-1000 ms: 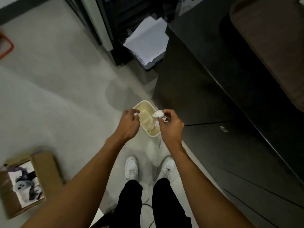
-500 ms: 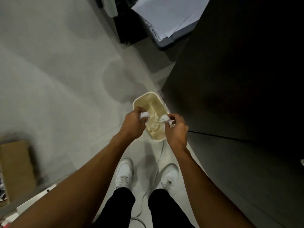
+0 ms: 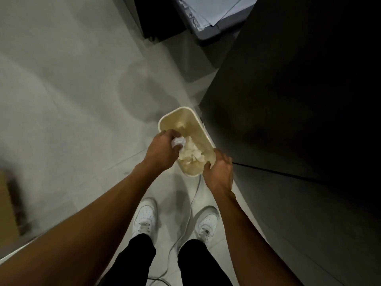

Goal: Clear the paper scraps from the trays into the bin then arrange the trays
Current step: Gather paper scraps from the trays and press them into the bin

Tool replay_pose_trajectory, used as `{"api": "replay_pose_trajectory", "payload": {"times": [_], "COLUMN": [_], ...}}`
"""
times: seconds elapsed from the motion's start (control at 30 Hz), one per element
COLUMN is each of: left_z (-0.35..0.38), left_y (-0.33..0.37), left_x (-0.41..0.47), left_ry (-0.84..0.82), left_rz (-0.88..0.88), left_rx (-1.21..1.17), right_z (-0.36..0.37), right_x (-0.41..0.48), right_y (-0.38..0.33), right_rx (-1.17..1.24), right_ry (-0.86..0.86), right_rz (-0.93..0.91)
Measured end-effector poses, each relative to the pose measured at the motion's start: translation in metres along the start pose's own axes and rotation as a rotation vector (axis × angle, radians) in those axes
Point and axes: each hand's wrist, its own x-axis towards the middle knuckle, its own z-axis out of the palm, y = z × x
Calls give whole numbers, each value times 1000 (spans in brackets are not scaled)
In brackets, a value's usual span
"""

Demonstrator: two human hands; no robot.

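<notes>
Floor: we look straight down at pale grey tiles (image 3: pixel 61 89), with a soft shadow just beyond the bin.
Far left edge: a brown cardboard box (image 3: pixel 8 205), too blurred for us to read.
Left hand: the left hand (image 3: pixel 162 151) reaches over the left rim of the bin, fingers curled round a crumpled white paper scrap (image 3: pixel 178 141), which it holds above the opening.
Bin: the cream bin (image 3: pixel 175 116) stands on the floor, just beside the dark cabinet, its near end between the two hands.
Inside the bin: we see more scraps (image 3: pixel 193 155) heaped at the near end; the far end shows bare bottom.
Right hand: the right hand (image 3: pixel 219 170) hangs at the bin's near right corner, back toward us, fingers loosely bent; we see nothing in it and cannot tell whether it touches the rim.
Below the hands: white shoes (image 3: pixel 145 217), black trousers, and a thin pale cable (image 3: pixel 191 205) running between the feet.
Right: the dark cabinet (image 3: pixel 299 100) fills that side.
Far top: white sheets (image 3: pixel 208 9) lie in a grey holder (image 3: pixel 208 37).
</notes>
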Motion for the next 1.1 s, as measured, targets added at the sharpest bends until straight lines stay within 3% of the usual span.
{"api": "replay_pose_trajectory", "payload": {"times": [0.27, 0.33, 0.4, 0.47, 0.77, 1.1], "left_z": [37, 48, 54, 54, -15, -151], "left_y": [10, 9, 8, 7, 40, 157], "left_x": [17, 19, 18, 14, -29, -127], "left_ry": [-47, -145, -324, -392, -285, -219], "left_rz": [99, 84, 61, 58, 15, 116], "left_rx": [60, 120, 334, 488, 286, 201], "right_z": [4, 4, 1, -3, -59, -203], "right_x": [0, 1, 2, 3, -30, -136], "right_y": [22, 24, 23, 22, -12, -108], "right_rx": [9, -12, -33, -45, 1, 178], "right_ry": [-105, -126, -155, -176, -174, -119], "right_rz": [-22, -34, -26, -14, -6, -13]}}
